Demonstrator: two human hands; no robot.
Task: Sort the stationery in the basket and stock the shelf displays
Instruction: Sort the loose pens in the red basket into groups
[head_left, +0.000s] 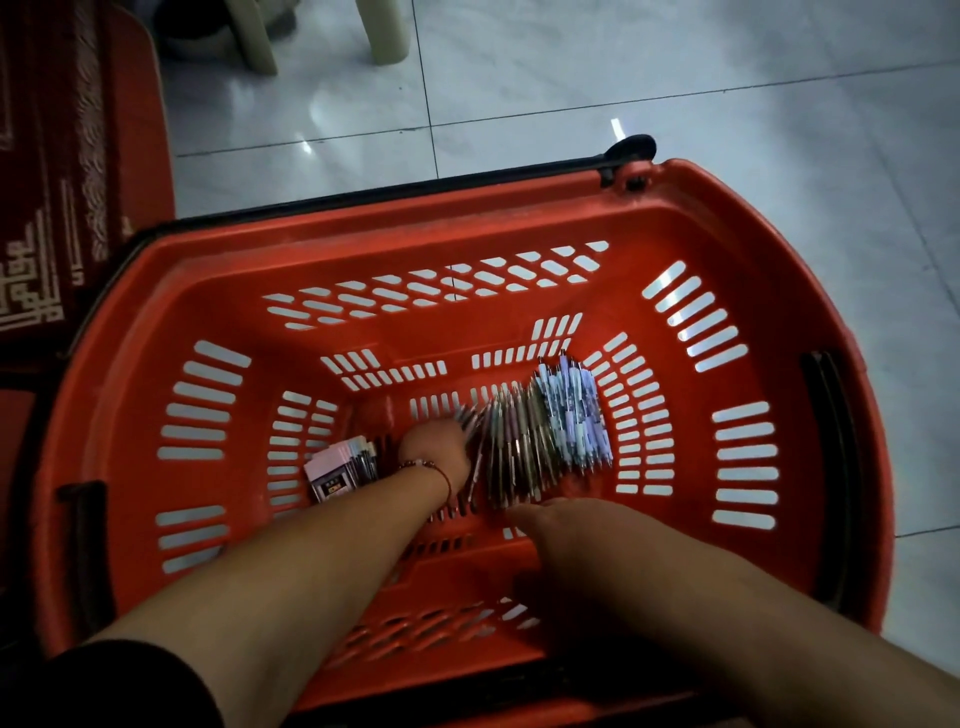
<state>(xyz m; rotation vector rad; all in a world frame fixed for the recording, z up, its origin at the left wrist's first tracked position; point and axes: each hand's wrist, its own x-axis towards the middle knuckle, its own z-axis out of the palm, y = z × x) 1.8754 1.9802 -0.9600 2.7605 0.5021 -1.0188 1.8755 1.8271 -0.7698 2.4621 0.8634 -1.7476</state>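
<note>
Tiled floor (675, 78), glossy grey-white, carries everything. Red patterned mat (62, 171) lies at the left edge, chair legs (387, 28) at the top. Red slotted plastic basket (675, 223) sits on the floor, black handle (395, 189) folded down along its far rim. Both bare forearms reach down into it. Pile of pens (540, 436) covers the right half of the basket bottom: patterned blue-white ones furthest right, pinkish-grey ones toward the middle. Small pink pack of stationery (332, 470) lies at bottom left, apart from the pile. Left hand (436, 449), thin bracelet (428, 464) at the wrist, is down at the left edge of the pens; fingers curl into them, seemingly gripping a few. Right hand (545, 514) sits at the pile's near edge; its fingers are blurred and dark, can't tell their state.
</note>
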